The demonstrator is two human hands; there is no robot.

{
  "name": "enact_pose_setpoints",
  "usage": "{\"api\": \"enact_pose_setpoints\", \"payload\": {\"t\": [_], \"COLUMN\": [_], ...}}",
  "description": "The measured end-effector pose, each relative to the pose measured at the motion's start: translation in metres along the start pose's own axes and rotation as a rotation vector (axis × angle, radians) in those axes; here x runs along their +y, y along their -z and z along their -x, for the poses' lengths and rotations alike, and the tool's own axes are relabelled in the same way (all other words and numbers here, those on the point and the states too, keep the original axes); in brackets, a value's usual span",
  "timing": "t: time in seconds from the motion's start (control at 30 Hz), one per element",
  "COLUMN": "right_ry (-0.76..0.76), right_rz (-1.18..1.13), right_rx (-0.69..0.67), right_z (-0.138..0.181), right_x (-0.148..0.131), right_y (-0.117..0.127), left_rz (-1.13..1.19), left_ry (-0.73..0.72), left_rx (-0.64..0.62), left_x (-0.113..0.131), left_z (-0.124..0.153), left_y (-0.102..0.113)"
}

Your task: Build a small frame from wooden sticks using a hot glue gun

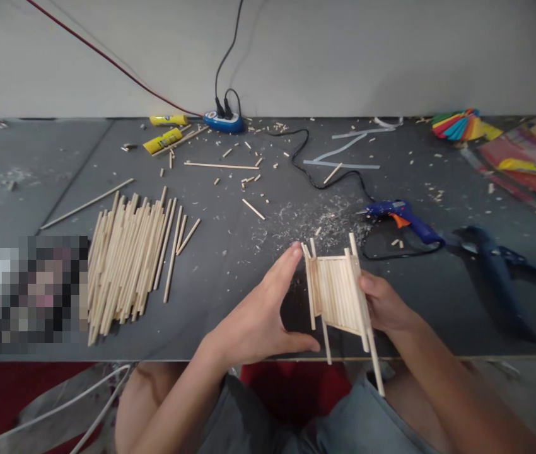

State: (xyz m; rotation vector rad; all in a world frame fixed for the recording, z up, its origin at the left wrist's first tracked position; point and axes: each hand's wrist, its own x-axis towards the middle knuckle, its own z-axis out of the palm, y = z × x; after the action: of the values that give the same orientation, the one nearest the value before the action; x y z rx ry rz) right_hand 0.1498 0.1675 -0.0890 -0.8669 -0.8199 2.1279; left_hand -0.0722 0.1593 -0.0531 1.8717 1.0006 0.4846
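A small frame of glued wooden sticks (337,291) is held up at the front edge of the table, with longer sticks standing out past its corners like legs. My right hand (384,302) grips its right side; part of the fingers is hidden behind it. At its left, my left hand (268,309) is spread wide, thumb low and fingers raised. The left fingertips are close to the upper left stick, and I cannot tell whether they touch it. A pile of loose wooden sticks (128,258) lies left of my hands.
A blue glue gun (398,217) lies at right, its black cord running to a blue power strip (223,120). Dark-handled cutters (495,271) lie farther right. Glue strings and cut stick bits litter the grey table (211,252). Yellow tubes (163,140) lie at the back.
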Motion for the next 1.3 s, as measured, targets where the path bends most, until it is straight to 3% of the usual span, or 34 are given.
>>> {"api": "enact_pose_setpoints", "payload": {"t": [0.63,1.3], "right_ry": [0.045,0.031], "right_rz": [0.038,0.051], "right_rx": [-0.050,-0.058], "right_z": [0.0009,0.0004], "right_x": [0.0019,0.0026], "right_y": [0.0021,0.0038], "left_rz": [-0.058,-0.073], "left_ry": [-0.085,-0.057], "left_rx": [0.022,0.047], "left_x": [-0.0058,-0.0055], "left_z": [-0.0037,-0.0053], "left_y": [-0.0046,-0.0079]}}
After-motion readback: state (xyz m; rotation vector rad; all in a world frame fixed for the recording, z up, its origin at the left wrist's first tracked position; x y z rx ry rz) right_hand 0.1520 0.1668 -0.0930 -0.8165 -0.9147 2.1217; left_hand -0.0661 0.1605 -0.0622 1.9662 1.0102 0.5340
